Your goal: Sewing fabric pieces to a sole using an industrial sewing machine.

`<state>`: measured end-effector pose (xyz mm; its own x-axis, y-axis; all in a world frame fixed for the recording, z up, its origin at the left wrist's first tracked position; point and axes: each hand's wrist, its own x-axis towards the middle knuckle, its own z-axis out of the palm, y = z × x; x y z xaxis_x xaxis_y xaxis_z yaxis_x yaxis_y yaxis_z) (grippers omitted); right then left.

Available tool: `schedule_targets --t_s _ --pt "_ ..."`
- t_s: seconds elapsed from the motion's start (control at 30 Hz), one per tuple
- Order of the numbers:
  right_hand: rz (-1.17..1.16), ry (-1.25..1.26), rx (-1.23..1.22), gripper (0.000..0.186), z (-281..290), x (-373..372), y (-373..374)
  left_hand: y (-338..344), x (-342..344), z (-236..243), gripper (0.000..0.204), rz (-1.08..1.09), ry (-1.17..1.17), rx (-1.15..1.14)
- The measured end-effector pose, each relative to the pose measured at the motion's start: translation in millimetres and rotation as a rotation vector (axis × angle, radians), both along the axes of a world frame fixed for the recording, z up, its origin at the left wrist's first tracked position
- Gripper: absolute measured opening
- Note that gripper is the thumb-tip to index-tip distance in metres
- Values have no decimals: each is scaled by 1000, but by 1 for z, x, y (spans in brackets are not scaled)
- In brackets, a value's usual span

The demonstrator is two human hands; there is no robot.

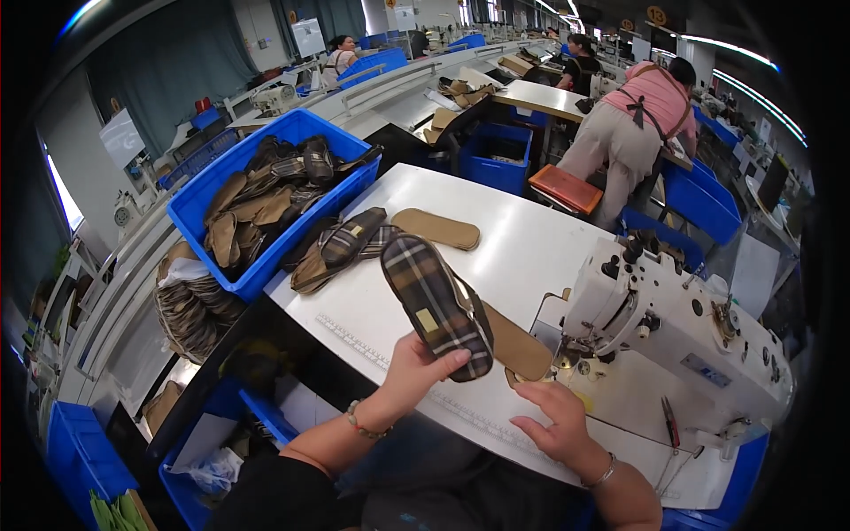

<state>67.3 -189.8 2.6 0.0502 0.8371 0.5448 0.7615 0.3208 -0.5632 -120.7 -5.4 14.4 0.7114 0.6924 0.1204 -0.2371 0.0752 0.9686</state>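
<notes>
My left hand grips the lower end of a plaid slipper piece with a small pale patch, thumb on its face, held over the white work table. My right hand has its thumb and fingers apart, fingertips at the near end of a tan sole piece partly under the plaid piece. Another tan sole piece lies farther back, beside a small pile of plaid and tan pieces. A white sewing machine stands on the right.
A blue bin of pieces sits back left, beside bundled pieces. Scissors lie by the machine. Lower left are more blue bins. A co-worker in pink bends over a table at back right; others work farther back.
</notes>
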Motion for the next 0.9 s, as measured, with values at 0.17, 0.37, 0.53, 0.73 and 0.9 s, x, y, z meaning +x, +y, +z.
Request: schedule_targets --t_s 0.17,0.37,0.53,0.73,0.9 --pt "103 620 -212 41 -2 -8 -7 -49 17 -25 36 -262 -19 -35" --pt "236 1035 -418 23 -15 -1 -11 -47 14 -26 93 120 28 161" --pt "278 1062 -455 23 -12 1 -9 -24 7 -1 78 424 154 727" --pt "305 974 -512 21 -6 -3 -7 -17 11 16 14 333 244 981" --pt "205 1008 -449 12 -16 8 -4 -2 -30 27 8 127 250 826"
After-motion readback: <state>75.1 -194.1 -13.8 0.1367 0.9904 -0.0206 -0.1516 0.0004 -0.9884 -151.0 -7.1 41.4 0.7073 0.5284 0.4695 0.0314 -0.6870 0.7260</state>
